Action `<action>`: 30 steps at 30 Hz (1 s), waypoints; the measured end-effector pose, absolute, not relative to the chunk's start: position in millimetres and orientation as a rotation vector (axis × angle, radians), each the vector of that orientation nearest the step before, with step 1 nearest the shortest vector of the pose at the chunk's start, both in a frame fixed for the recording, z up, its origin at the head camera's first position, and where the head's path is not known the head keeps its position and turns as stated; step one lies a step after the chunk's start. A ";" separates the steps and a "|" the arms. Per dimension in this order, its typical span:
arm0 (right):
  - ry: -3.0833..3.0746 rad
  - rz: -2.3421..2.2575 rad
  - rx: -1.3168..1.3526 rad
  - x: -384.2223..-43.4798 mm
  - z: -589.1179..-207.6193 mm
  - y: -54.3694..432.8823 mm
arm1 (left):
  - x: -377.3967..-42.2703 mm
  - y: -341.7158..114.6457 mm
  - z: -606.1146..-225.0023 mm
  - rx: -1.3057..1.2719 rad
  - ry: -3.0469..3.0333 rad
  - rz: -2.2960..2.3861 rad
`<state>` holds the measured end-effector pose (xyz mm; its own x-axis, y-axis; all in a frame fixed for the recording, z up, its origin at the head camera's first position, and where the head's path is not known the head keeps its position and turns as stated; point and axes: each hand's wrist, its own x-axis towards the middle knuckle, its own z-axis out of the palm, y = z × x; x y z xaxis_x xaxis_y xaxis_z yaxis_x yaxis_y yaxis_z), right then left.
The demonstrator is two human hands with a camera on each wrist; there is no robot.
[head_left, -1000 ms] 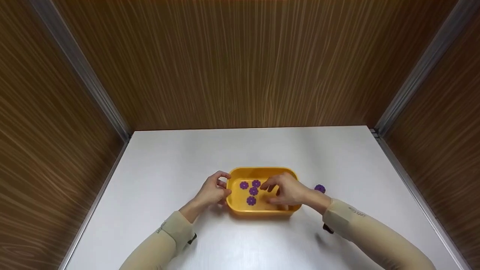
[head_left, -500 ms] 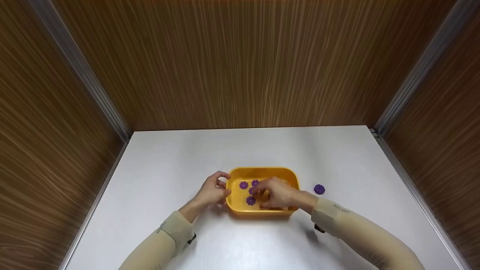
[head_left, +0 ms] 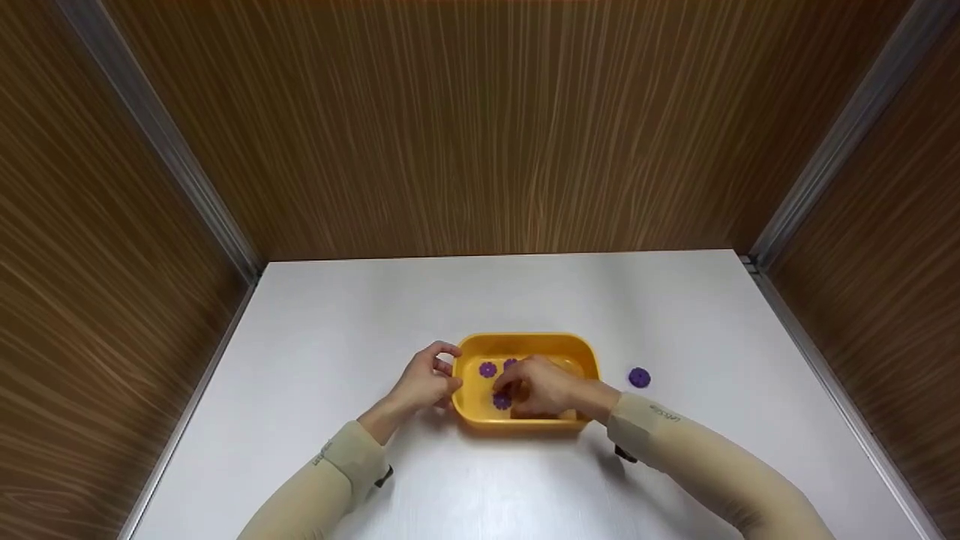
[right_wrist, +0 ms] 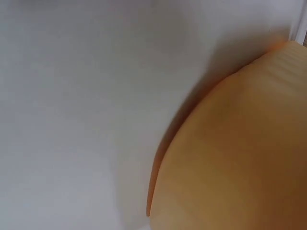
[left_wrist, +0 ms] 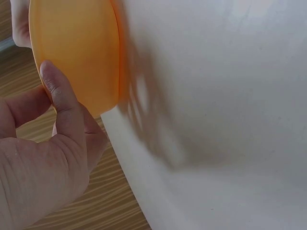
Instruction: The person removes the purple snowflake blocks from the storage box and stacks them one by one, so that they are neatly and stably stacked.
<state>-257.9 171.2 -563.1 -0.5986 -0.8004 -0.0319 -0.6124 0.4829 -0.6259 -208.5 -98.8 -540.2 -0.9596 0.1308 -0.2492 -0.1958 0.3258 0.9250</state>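
A yellow plastic tray lies on the white table. My left hand holds its left end; in the left wrist view the thumb lies along the outer wall. Inside the tray are several purple flower-shaped pieces, among them one at the left and one near the front. My right hand reaches in over the right side, fingers bent down at the middle flower-shaped piece, which it covers. Whether the fingertips pinch it is hidden. The right wrist view shows only the tray's outer wall and tabletop.
To the right of the tray, a darker purple flower-shaped piece or small stack rests on the table. Brown wood-grain panels stand at the back and both sides, with metal edge strips along the corners.
Inside the tray, my right hand has moved left and come down over the middle purple flower-shaped piece, hiding it. The left hand and the tray have stayed in place.
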 end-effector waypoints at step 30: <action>2.453 -0.684 -1.322 -268.0 -571.5 153.0 | -209.5 -99.0 -543.0 -0.047 2.311 1.692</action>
<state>-268.0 153.0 -571.5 -0.5461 -0.8376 -0.0143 -0.7094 0.4715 -0.5239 -209.5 -99.0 -543.0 -0.9614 0.1356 -0.2394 -0.1872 0.3152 0.9304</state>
